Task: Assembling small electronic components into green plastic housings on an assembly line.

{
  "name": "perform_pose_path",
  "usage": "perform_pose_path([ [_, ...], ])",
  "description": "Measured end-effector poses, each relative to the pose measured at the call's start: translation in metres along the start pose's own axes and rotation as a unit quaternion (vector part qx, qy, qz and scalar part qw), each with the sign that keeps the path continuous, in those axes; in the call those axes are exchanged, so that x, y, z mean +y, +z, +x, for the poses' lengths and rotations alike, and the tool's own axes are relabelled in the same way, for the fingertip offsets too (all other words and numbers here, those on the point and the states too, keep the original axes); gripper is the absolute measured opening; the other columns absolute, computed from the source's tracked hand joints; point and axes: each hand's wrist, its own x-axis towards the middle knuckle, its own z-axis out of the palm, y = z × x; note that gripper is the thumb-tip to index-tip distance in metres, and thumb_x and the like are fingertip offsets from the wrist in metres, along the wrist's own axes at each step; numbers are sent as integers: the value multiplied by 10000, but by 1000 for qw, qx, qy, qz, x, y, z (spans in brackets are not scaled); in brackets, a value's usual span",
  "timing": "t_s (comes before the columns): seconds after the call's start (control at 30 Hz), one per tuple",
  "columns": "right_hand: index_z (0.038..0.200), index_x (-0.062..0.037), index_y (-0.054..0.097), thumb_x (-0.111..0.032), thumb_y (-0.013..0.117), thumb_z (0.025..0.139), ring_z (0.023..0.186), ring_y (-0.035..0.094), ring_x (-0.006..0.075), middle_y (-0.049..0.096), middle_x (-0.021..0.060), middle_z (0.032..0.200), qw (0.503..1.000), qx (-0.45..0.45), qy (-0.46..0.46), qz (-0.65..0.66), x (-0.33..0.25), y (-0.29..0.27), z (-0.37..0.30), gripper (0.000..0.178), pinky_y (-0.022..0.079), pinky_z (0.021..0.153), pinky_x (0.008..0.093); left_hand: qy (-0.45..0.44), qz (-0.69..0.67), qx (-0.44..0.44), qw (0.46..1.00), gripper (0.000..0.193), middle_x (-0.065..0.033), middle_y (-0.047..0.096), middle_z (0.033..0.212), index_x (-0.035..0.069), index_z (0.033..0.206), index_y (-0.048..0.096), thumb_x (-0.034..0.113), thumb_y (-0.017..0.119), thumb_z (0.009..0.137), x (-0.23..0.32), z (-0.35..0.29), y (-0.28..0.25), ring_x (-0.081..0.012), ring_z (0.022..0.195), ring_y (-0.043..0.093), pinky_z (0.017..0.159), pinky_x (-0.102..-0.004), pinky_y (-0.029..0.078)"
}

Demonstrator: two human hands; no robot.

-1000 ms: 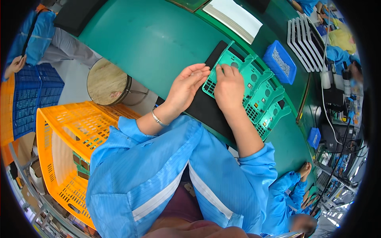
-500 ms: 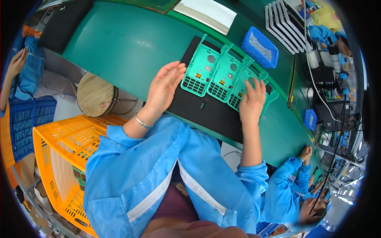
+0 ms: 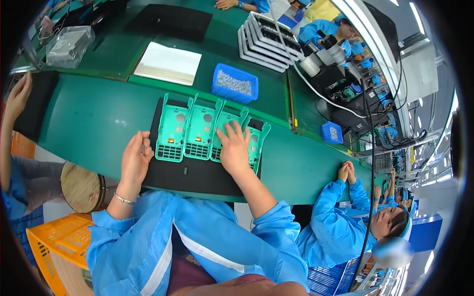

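Four green housings stand side by side in a row on a black mat (image 3: 165,175), which lies along the near edge of the green table (image 3: 291,173). Each has a grid of openings at its near end & raised arms at its far end. The leftmost housing (image 3: 168,129) & second housing (image 3: 196,126) are in full view; the third housing (image 3: 230,117) & fourth housing (image 3: 255,140) are partly covered by the right hand (image 3: 233,148). That hand is palm down w/ fingers loosely spread, fingertips over the third housing; can't tell if they touch it. The left hand (image 3: 137,157) is just left of the leftmost housing, thumb & fingers drawn narrow; can't tell if anything's btwn them. A bracelet (image 3: 123,199) circles the left wrist. A sm. dark green pc. (image 3: 185,170) lies on the mat, near side of the row.

Far side, beyond the row: blue tray (image 3: 215,81) w/ lots of sm. pale parts, white sheets (image 3: 168,64) to its left, stacked white trays (image 3: 259,52) to its right. Near left, below table level: round stool (image 3: 81,187) & orange crate (image 3: 59,237). At right, a co-worker in blue (image 3: 333,222) has both hands together at the table edge.
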Motion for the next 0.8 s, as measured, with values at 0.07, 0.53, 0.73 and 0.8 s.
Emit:
perform_pose_path([
  [0.07,1084,-89,605,51,520,697,1194,416,353,522,152,1184,999,30,22,37,-1,6,-4,420,298,972,563,-8,13,-50,999,246,42,430,673,42,1028,541,269,485,949,5,-1,-3,-37,529,370,491,-188,312],
  [0.53,1009,-85,642,-23,579,635,1227,360,362,513,139,1184,999,-6,-35,31,14,-4,2,384,285,1000,536,-54,117,-46,991,261,54,337,601,31,1109,512,236,445,962,8,2,2,-30,455,255,406,-187,215],
  [0.73,1036,-56,630,23,555,710,1169,423,392,544,155,1155,991,70,103,41,64,-28,-35,344,346,975,489,-56,162,-36,985,290,56,341,603,29,1159,497,234,462,956,25,13,-15,-21,450,229,400,-174,195],
  [0.8,1044,-60,627,27,561,695,1169,418,396,541,156,1157,995,55,84,18,63,-23,-39,366,342,975,488,-59,186,-33,980,325,59,342,610,30,1198,483,241,468,952,31,16,-21,-19,455,232,401,-173,194],
])
